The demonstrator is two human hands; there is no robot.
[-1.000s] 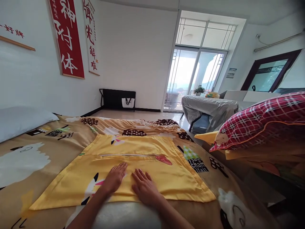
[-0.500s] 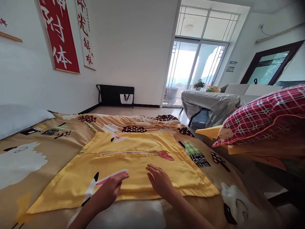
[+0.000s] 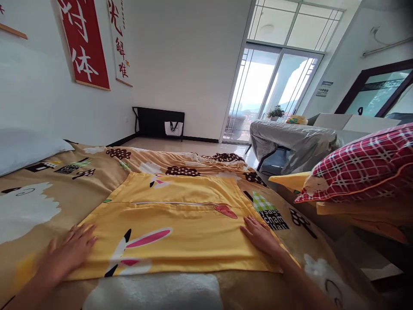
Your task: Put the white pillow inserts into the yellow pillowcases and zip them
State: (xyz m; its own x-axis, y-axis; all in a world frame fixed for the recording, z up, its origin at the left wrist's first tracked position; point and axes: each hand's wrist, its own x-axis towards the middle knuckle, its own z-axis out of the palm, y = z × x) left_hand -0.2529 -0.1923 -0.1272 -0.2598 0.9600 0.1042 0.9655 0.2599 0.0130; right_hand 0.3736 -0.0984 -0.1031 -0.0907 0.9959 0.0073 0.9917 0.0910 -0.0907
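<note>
A yellow pillowcase (image 3: 180, 219) with a rabbit print and a zip line lies flat on a tan patterned bedspread (image 3: 48, 193). My left hand (image 3: 69, 249) rests flat on the pillowcase's near left corner, fingers spread. Flat on the near right edge lies my right hand (image 3: 260, 234), fingers stretched out. Neither hand holds anything.
A white pillow (image 3: 22, 148) lies at the far left of the bed. A red plaid pillow (image 3: 361, 165) sits on a stack at the right. Beyond the bed are a covered table (image 3: 290, 140), a black rack (image 3: 158, 125) and glass balcony doors (image 3: 271, 90).
Both hands slid apart from the middle of the pillowcase, the left toward its left corner and the right toward its right edge. The pillowcase now lies smoother.
</note>
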